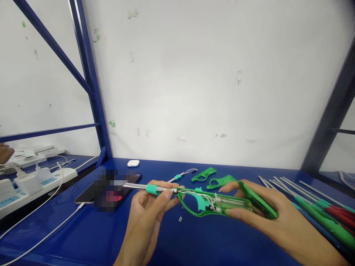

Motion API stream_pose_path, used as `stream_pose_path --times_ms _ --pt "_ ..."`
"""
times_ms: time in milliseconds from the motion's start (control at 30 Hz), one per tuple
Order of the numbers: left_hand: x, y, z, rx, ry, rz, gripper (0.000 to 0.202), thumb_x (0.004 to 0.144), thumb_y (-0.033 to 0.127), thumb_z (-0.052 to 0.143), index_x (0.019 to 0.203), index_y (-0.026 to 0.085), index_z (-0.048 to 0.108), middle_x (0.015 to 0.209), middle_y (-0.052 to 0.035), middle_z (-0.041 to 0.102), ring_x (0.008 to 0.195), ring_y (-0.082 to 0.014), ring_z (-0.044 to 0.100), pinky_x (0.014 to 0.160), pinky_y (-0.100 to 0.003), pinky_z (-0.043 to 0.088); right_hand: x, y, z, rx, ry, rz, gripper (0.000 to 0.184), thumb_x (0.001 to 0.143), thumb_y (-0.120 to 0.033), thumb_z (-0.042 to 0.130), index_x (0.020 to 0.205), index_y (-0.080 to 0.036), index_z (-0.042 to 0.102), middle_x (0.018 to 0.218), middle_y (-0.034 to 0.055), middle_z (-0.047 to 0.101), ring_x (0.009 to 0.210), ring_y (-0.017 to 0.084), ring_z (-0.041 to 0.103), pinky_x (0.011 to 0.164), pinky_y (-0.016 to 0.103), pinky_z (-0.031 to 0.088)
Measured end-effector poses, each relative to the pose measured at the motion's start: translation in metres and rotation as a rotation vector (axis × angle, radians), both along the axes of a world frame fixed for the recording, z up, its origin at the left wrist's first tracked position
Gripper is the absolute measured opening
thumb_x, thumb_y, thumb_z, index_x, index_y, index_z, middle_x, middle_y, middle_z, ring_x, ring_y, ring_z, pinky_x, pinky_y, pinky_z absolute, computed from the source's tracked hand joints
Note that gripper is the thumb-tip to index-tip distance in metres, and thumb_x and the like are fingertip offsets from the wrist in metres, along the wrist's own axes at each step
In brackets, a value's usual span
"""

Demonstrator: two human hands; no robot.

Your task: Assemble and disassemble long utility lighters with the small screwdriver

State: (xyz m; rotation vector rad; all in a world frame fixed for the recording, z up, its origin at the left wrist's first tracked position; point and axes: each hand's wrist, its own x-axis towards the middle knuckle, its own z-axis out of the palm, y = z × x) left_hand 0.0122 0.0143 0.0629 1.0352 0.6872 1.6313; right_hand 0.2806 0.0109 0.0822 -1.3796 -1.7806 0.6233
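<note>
Between both hands I hold a long-reach lighter with its green handle shell (pixel 191 212) laid open. Inside the shell show a teal trigger (pixel 201 202), thin white wires and a clear fuel tank (pixel 233 203). My left hand (pixel 148 214) pinches the metal tube (pixel 135 186) near a teal collar, where the tube meets the handle. My right hand (pixel 269 218) grips the tank end of the handle between thumb and fingers. Another green shell piece (pixel 257 199) rests in that same hand, tilted away from the handle.
Two green shell halves (pixel 203 174) and a wired metal tube (pixel 180 175) lie behind my hands. Several lighters (pixel 318 210) are at right. Phones (pixel 88 194), an earbud case (pixel 133 163) and a power strip (pixel 59 181) are left. Another person's hand (pixel 6 152) shows far left.
</note>
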Motion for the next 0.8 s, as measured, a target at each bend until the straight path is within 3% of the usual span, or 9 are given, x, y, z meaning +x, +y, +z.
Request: stream_pose_path --times_ms 100,267,400,533,800 --pt "-0.001 0.0 0.002 -0.024 0.021 -0.034 0.015 0.087 0.031 0.085 0.085 0.017 0.08 0.099 -0.0062 0.073 0.102 -0.0254 0.072 0.092 -0.036 0.065 0.001 0.001 0.0 -0.027 0.048 0.046 0.051 0.085 -0.063 0.077 0.126 -0.033 0.072 0.107 0.0016 0.077 0.105 0.028 0.073 0.09 0.034 0.061" --pt "-0.003 0.001 0.001 -0.075 -0.017 -0.053 0.017 0.083 0.032 0.089 0.087 0.017 0.08 0.103 -0.0081 0.075 0.105 -0.0267 0.072 0.091 -0.035 0.064 -0.001 0.002 0.003 -0.003 0.097 0.064 0.042 0.081 -0.061 0.08 0.11 -0.029 0.076 0.099 0.003 0.074 0.092 0.026 0.073 0.068 0.028 0.059" --pt "-0.004 0.002 0.0 -0.083 -0.023 -0.084 0.018 0.083 0.032 0.089 0.09 0.017 0.081 0.106 -0.0089 0.076 0.106 -0.0274 0.072 0.093 -0.036 0.064 -0.008 -0.004 0.008 0.045 0.169 -0.007 0.036 0.075 -0.056 0.084 0.099 -0.029 0.078 0.089 0.001 0.071 0.078 0.021 0.068 0.057 0.026 0.052" --pt "-0.004 0.002 -0.001 -0.092 -0.008 -0.107 0.016 0.086 0.03 0.087 0.094 0.018 0.081 0.108 -0.0077 0.074 0.106 -0.0257 0.071 0.096 -0.037 0.063 -0.014 -0.009 0.01 0.06 0.209 -0.061 0.033 0.071 -0.053 0.085 0.093 -0.029 0.078 0.087 0.0004 0.071 0.074 0.02 0.064 0.055 0.026 0.048" --pt "-0.002 0.001 0.0 -0.102 -0.037 -0.088 0.02 0.083 0.03 0.089 0.097 0.018 0.081 0.101 -0.0071 0.074 0.107 -0.0267 0.071 0.094 -0.037 0.064 -0.007 -0.003 0.006 0.054 0.174 -0.008 0.037 0.073 -0.054 0.085 0.098 -0.028 0.077 0.089 0.0008 0.072 0.073 0.02 0.067 0.057 0.026 0.052"
